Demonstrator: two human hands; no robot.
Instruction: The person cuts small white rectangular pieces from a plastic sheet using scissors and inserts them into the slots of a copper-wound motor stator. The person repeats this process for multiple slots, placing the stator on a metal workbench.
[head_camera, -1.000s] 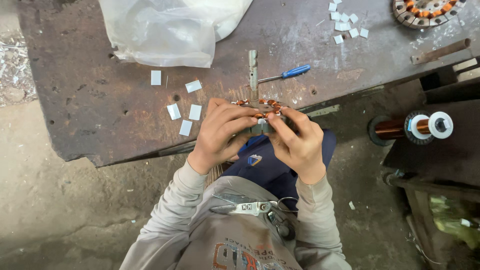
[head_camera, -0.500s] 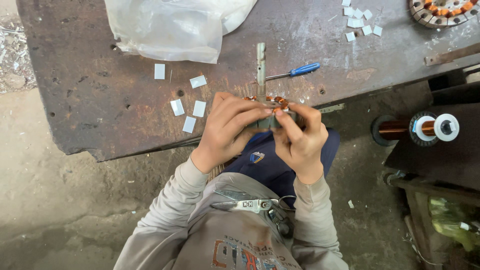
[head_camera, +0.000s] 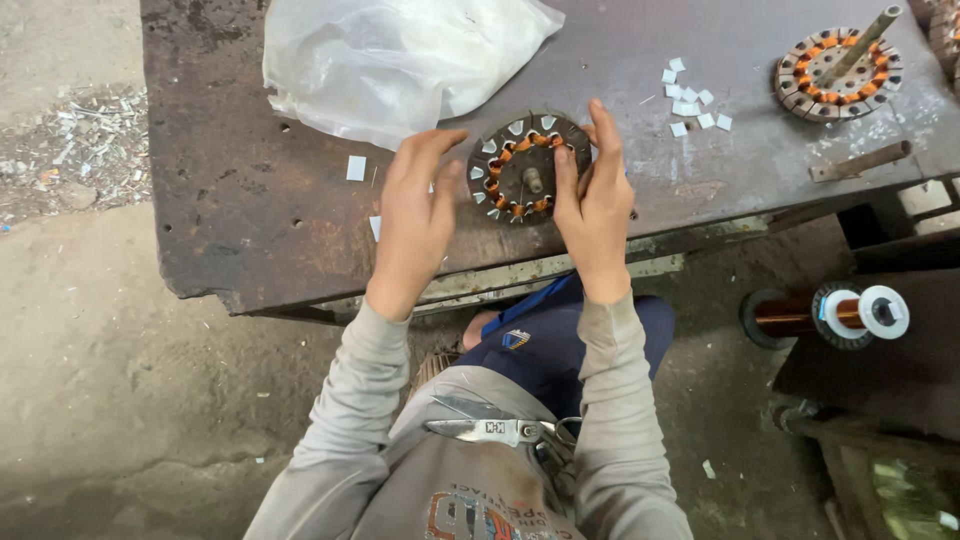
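Left hand (head_camera: 418, 215) lies spread, fingers extended, just beside the left rim of the round stator core (head_camera: 529, 167), which lies flat on the counter (head_camera: 250, 200) near its front edge. Right hand (head_camera: 592, 200) is also spread, fingers touching the core's right rim. Bare counter lies open behind the core and to the right of the right hand, up to the scattered white paper slips (head_camera: 690, 100). A clear plastic bag (head_camera: 390, 60) lies at the rear left, and a second wound stator (head_camera: 838, 70) at the far right.

Half a second ago both hands were closed together over the core at the counter edge; it is now uncovered.

Counter surface is dark, rusted metal. Floor is bare concrete. A copper wire spool (head_camera: 825, 315) sits lower right.
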